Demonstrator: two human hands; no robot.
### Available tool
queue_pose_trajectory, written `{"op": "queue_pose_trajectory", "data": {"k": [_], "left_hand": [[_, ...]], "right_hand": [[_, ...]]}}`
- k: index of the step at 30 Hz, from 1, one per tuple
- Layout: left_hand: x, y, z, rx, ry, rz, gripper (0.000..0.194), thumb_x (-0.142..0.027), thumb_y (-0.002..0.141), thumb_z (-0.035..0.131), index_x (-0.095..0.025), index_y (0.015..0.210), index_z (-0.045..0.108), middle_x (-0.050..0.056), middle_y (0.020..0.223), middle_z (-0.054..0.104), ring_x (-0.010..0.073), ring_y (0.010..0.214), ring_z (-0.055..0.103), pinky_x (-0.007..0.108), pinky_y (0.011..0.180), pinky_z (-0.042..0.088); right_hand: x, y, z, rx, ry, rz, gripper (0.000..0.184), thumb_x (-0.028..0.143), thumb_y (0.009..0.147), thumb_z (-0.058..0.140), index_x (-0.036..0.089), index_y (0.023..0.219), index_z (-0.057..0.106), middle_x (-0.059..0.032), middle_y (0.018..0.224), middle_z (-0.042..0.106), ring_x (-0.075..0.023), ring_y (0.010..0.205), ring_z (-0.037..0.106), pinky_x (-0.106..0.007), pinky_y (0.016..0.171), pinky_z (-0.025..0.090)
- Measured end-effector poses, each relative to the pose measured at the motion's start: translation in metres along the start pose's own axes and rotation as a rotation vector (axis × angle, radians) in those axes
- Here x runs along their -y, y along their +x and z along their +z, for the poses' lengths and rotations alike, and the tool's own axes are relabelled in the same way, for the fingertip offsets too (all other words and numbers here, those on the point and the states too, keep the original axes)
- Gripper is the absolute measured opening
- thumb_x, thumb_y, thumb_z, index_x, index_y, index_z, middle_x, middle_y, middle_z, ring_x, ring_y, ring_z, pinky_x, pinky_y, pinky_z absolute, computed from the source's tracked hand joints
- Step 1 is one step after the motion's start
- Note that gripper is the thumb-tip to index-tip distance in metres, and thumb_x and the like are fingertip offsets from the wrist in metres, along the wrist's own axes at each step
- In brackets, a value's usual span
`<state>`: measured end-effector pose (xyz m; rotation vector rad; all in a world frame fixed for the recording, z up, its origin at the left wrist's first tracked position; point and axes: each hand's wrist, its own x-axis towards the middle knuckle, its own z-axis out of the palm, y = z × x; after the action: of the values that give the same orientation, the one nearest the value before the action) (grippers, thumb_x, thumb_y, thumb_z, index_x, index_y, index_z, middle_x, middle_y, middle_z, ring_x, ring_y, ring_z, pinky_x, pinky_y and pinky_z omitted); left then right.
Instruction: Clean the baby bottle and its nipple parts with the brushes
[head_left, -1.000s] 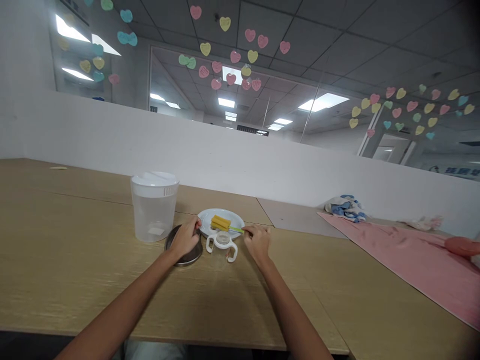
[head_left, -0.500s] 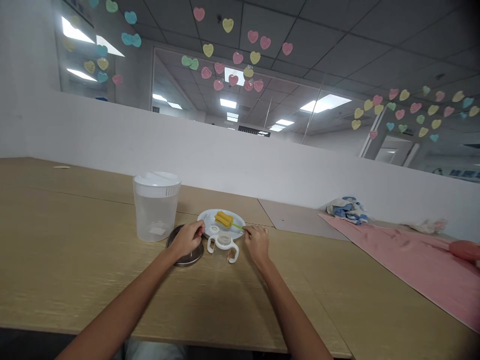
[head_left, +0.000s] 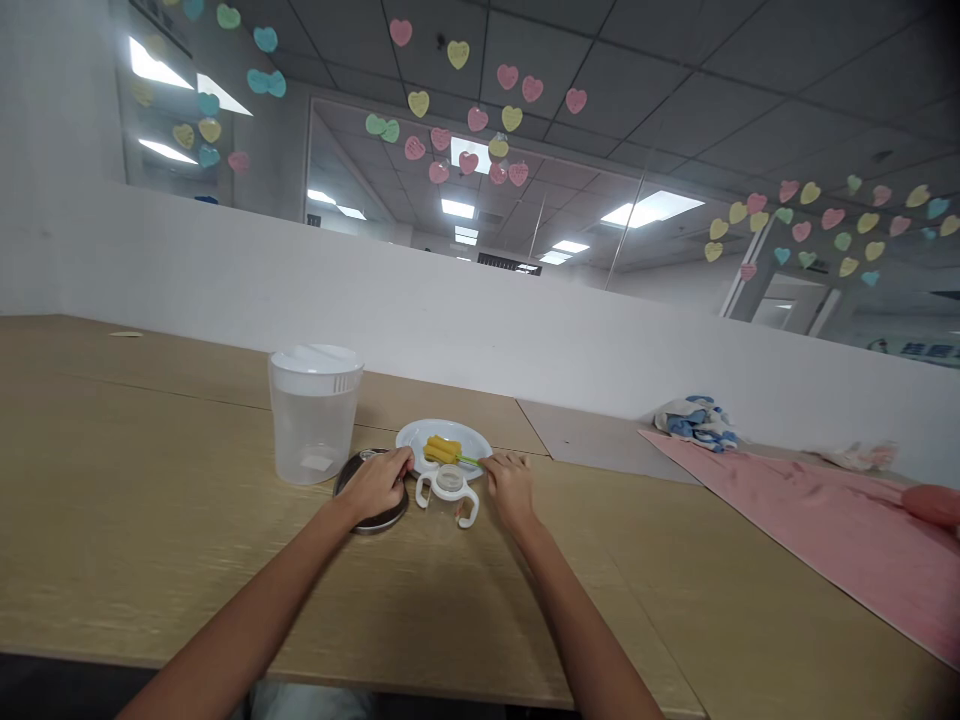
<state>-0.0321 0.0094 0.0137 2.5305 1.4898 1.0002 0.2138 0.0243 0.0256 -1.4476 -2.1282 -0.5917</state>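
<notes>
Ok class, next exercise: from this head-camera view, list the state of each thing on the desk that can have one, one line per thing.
Left hand: curled over the lid's rim.
Round metal lid: lying on the desk.
Right hand: fingertips at the brush's handle end.
Bottle brush: yellow sponge head resting on the plate.
White plate: on the desk, bearing the brush.
Clear plastic jug: upright, white lid on.
Pink cloth: spread out, wrinkled.
Blue-and-white cloth: crumpled.

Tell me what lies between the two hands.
The head view shows a white-handled baby bottle between the left hand and right hand, with a white plate behind.
</notes>
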Motion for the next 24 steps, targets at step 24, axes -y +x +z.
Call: {"op": "queue_pose_trajectory", "data": {"k": [24], "left_hand": [[0.0031,0.0074,0.0035,-0.247,0.041,-0.038,0.028,-0.011,0.079,0.040,-0.020,0.098,0.059,0.007,0.107,0.059,0.0217,0.102,0.051,0.037,0.091,0.038]], "right_hand": [[0.0057,0.0001,0.0034,-0.005,0.078,-0.051,0.028,0.010,0.084,0.047,0.027,0.092,0.069,-0.0019,0.089,0.069,-0.0161,0.085,0.054,-0.032,0.074,0.023]]}}
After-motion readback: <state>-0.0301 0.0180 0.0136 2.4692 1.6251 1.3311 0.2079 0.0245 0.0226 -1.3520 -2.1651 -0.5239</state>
